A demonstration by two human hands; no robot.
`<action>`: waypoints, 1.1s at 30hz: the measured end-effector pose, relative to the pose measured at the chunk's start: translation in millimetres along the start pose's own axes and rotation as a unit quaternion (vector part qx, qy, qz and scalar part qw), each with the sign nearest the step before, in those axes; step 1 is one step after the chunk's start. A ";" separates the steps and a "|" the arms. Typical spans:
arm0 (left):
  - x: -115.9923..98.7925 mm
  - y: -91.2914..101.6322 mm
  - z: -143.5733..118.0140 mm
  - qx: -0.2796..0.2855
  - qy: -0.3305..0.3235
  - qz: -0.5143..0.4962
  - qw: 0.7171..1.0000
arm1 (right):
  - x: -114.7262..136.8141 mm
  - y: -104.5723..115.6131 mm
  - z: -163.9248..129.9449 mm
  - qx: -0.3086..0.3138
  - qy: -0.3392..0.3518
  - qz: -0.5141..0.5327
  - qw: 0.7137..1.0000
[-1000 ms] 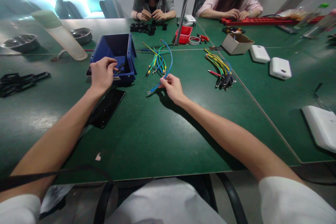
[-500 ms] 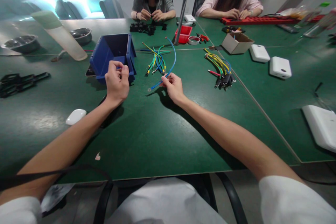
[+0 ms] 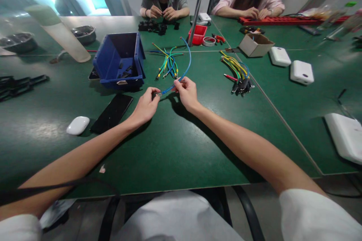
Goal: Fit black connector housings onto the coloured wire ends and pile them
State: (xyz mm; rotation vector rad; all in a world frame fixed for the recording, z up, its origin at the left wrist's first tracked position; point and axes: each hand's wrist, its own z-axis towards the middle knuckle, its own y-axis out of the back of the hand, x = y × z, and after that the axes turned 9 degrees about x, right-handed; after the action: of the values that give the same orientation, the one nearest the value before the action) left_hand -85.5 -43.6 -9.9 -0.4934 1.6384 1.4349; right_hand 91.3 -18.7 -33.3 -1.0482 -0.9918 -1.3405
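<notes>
Right hand (image 3: 187,93) just above centre frame, fingers pinched shut on a blue wire (image 3: 181,68) that arcs up and away toward the upper middle. Left hand (image 3: 146,106) just left of it, fingertips closed at the wire's near end by the small metal ring terminal (image 3: 160,94); whether something small sits between those fingertips cannot be told. Both hands raised a little over the green table (image 3: 175,147), nearly touching each other. Above the hands, a loose bunch of green, yellow and blue wires (image 3: 167,64) lying on the table. Upper left of the hands, a blue bin (image 3: 118,62) with small dark parts inside. Left of the left hand, a black phone (image 3: 112,113) flat on the table, and further left a small white case (image 3: 77,125). To the right, a bundle of yellow-green wires with black caps (image 3: 239,75), well apart from the hands. Beyond that, a cardboard box (image 3: 256,45) and two white boxes (image 3: 291,64). Near the upper middle, a red tray (image 3: 198,34). Along the top edge, two other people at the far side, hands busy on their own parts.
</notes>
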 end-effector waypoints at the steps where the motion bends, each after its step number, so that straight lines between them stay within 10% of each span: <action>1: 1.4 -0.8 -0.7 -0.003 -0.013 0.023 1.000 | -0.2 -0.1 0.0 0.000 0.001 0.004 1.000; 7: 4.3 -1.0 -4.2 -0.031 -0.094 0.078 0.992 | -0.1 -0.3 0.0 -0.007 -0.002 0.022 1.000; 33: 9.5 -0.9 -3.0 -0.055 -0.042 -0.095 0.993 | -2.7 2.5 2.9 -0.049 -0.006 0.054 0.997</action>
State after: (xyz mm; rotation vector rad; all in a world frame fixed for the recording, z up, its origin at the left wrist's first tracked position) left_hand -90.9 -44.2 -18.3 -0.6269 1.4124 1.3892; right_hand 93.8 -15.3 -35.3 -1.1681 -0.8730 -1.3063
